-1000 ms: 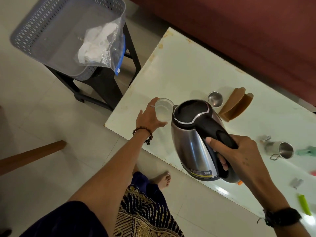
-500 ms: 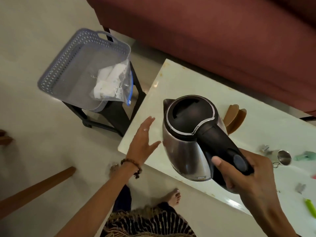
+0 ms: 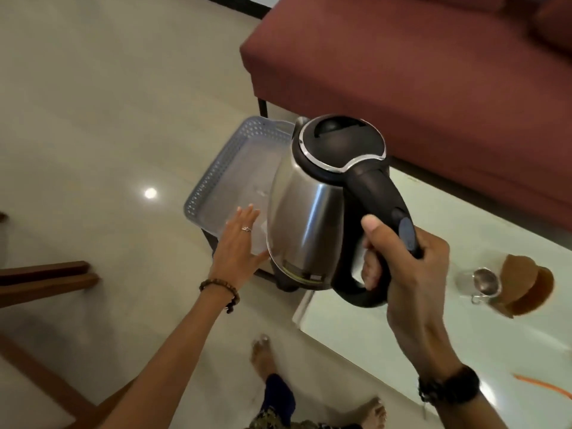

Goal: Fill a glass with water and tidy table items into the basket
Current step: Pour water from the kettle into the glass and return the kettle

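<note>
A steel kettle [image 3: 306,212] with a black lid and handle hangs in the air over the grey basket [image 3: 216,168], held upright by my right hand [image 3: 402,267], which grips the handle. My left hand [image 3: 236,246] is flat with straight fingers, just left of the kettle's base and above the basket's near edge; its thumb is close to or touching the kettle's base. The kettle hides the right part of the basket and whatever lies there. A clear glass [image 3: 464,281] stands on the white table [image 3: 387,329] at the right.
A small steel cup [image 3: 487,281] and brown wooden pieces [image 3: 526,283] sit beside the glass. An orange strip [image 3: 541,387] lies near the table's right edge. A dark red sofa [image 3: 433,72] runs behind. Wooden furniture legs [image 3: 43,277] stand at the left. My feet are on the floor below.
My left hand let go of the glass and opened. The kettle stopped pouring, came upright and travelled left from the table to above the basket. The view swung left.
</note>
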Motion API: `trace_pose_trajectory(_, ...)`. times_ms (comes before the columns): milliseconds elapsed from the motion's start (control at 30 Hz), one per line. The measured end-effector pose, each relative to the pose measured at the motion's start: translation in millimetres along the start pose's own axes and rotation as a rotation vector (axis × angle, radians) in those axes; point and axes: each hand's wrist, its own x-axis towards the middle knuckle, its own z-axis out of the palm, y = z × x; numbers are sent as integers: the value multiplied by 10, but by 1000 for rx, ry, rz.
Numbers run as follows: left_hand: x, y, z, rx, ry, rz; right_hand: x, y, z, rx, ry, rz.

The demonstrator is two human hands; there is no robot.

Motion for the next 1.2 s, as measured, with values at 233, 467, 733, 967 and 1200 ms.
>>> trace_pose_trajectory(233, 647, -884, -272, 92, -1, -106, 458, 363, 1236, 46, 103, -32)
trace_pose_trajectory(467, 833, -1479, -310, 137, -129, -269, 771, 816, 2076, 61, 273, 39)
trace_pose_trajectory(733, 829, -1652, -291, 22, -194, -198, 898, 1331, 2556, 53, 448, 44)
trace_pose_trajectory(967, 855, -1681, -302, 30, -202, -123, 809, 1550, 2792, 63, 403, -25)
trace_pose_trajectory(1200, 847, -1760, -241, -11, -193, -153, 600, 1717, 2857, 172, 165, 56)
